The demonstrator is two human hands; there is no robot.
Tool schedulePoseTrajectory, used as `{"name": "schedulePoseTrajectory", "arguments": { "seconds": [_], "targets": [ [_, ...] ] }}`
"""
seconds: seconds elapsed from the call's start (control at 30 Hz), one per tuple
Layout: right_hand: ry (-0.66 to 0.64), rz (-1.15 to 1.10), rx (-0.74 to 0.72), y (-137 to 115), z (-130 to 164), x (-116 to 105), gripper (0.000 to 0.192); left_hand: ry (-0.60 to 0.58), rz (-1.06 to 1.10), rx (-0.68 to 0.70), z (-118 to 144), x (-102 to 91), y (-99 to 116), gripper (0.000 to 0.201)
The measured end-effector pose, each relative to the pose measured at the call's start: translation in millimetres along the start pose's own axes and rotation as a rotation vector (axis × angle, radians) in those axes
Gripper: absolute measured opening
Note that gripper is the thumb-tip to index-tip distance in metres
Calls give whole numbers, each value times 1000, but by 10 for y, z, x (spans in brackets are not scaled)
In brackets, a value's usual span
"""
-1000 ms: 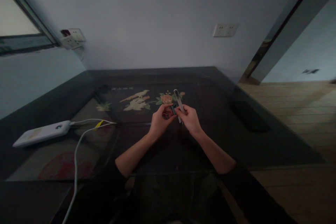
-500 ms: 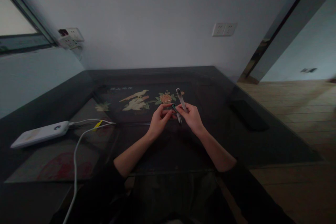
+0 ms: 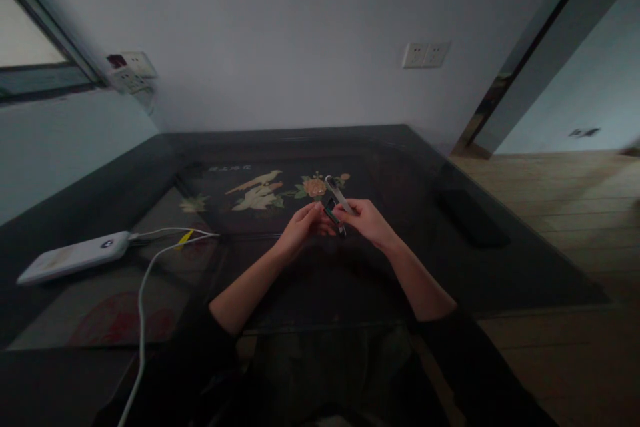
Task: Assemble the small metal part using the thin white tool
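Observation:
A small metal nail clipper [image 3: 337, 193] with its lever raised is held in my right hand [image 3: 369, 221] above the middle of the dark glass-topped table [image 3: 450, 273]. My left hand [image 3: 299, 230] is just to its left, fingers loosely curled, with the fingertips at the clipper's dark lower end. Whether a fingertip sits between the jaws is too small and dim to tell. Both forearms are bare below black sleeves.
A white power bank [image 3: 70, 257] with white cables [image 3: 143, 280] lies on the table's left part. A flat dark object [image 3: 473, 217] lies at the right side. A bird-and-flower picture [image 3: 260, 190] shows under the glass. Wood floor lies to the right.
The clipper's raised lever has tilted down and leftward in my right hand. My left hand has flattened and its fingers have stretched toward the clipper. The view shifted slightly.

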State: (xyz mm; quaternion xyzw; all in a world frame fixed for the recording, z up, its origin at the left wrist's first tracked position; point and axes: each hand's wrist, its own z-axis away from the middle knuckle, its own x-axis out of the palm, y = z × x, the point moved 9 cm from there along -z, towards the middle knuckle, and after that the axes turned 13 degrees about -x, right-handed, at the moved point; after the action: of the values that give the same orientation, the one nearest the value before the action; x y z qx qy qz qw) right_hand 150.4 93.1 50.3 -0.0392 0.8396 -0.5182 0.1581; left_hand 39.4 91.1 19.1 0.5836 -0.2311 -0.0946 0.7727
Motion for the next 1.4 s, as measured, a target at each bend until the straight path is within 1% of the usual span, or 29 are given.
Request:
{"name": "schedulePoseTrajectory", "arguments": {
  "seconds": [0.13,0.27,0.37,0.43,0.53,0.67,0.73,0.87,1.03,1.17,1.3,1.4],
  "targets": [
    [-82,-99,34,-16,24,68,23,-141,35,-95,21,96,-56,43],
    [-139,-145,45,-96,56,105,23,-246,70,-128,60,168,-67,41],
    [-188,-183,49,-159,77,155,23,-290,76,-133,92,195,-59,39],
    [-155,-182,55,-159,72,135,22,-276,70,-134,98,177,-57,37],
    [-60,-164,51,-123,44,62,23,-211,42,-117,84,121,-50,37],
    [88,-146,32,-86,18,-74,26,-147,32,-49,73,94,11,40],
    [117,-125,33,-87,17,-108,25,-116,41,-20,77,91,42,41],
    [49,-124,38,-102,14,-49,22,-89,43,5,82,107,61,44],
    [-4,-136,26,-94,9,2,24,-79,12,-1,68,110,23,46],
    [-41,-132,27,-71,17,25,27,-94,-10,-12,62,113,6,45],
    [-105,-157,-5,-89,24,73,29,-143,-18,-47,65,136,-17,45],
    [-141,-145,-12,-80,25,91,31,-165,-16,-33,71,144,-3,43]
  ]
}}
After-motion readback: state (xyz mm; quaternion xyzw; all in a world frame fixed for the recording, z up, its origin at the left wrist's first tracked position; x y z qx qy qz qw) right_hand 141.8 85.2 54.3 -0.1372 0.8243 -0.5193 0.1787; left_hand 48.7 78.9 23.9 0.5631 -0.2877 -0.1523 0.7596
